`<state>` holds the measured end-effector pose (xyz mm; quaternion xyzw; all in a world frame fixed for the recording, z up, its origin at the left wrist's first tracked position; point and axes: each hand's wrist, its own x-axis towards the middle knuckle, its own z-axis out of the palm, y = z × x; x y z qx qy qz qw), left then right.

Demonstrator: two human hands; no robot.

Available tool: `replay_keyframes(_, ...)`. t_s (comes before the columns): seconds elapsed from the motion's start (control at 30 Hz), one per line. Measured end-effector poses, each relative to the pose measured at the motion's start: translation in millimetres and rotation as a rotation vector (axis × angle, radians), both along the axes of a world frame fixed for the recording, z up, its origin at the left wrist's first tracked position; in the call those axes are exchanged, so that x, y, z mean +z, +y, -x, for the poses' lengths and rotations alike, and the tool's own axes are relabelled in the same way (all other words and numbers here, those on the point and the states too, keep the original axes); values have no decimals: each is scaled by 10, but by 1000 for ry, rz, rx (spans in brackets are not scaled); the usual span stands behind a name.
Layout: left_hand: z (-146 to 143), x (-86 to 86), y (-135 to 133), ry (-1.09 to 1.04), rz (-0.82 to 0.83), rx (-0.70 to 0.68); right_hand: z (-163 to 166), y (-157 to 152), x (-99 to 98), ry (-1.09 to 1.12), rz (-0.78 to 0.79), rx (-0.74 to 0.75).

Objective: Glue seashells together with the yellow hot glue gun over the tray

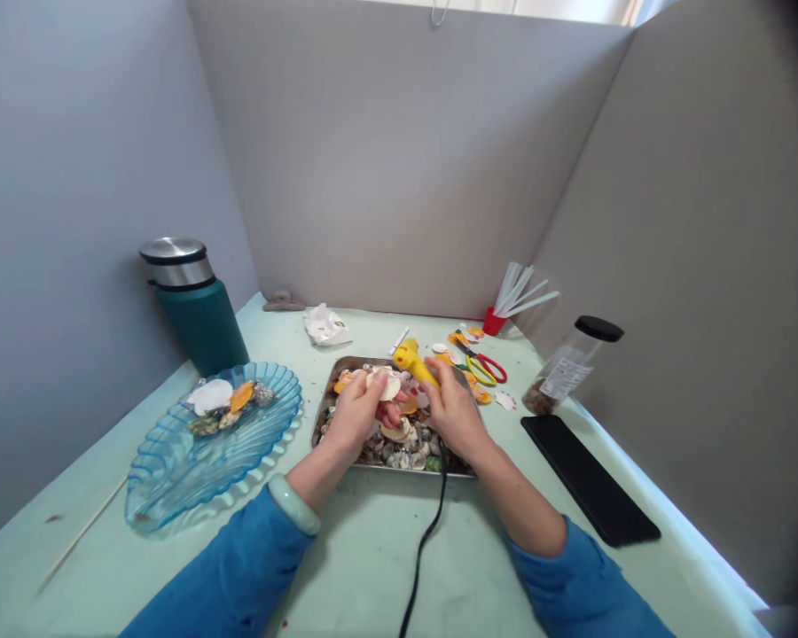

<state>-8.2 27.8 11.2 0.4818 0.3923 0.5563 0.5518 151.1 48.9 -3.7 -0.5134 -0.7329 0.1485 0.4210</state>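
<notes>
My left hand (363,412) grips a pale, flat seashell (387,386) between thumb and fingers, above a metal tray (387,470). In my right hand (456,412) is a yellow hot glue gun (413,359), its head pointing up and left, close to the shell. A black cord (426,536) runs from the glue gun down toward me. Many small shells (402,454) fill the tray beneath both hands. To the left, a blue shell-shaped glass plate (222,474) bears a white shell (211,396), an orange shell (241,396) and several small spiral shells.
A teal bottle (203,323) stands behind the plate. At right are red-and-yellow scissors (484,368), a red cup (494,321) of glue sticks, a tilted clear jar (562,372) with a black lid, and a black phone (589,478). Crumpled white packaging (325,326) lies behind the tray. Grey panels enclose the table.
</notes>
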Motion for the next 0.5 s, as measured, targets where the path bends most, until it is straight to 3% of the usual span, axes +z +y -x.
replay_keyframes(0.1, -4, 27, -9, -35, 46, -21, -32, 32, 59, 442, 8, 102)
replay_keyframes(0.2, -3, 37, -14, -29, 45, -13, -65, 28, 148, 723, 85, 268)
replay_keyframes(0.37, 10, 40, -19, 21, 20, 29, -90, -2, 215, 876, 173, 332)
replay_keyframes(0.5, 20, 52, -21, 34, 13, 91, -95, -18, 184, 843, 232, 403)
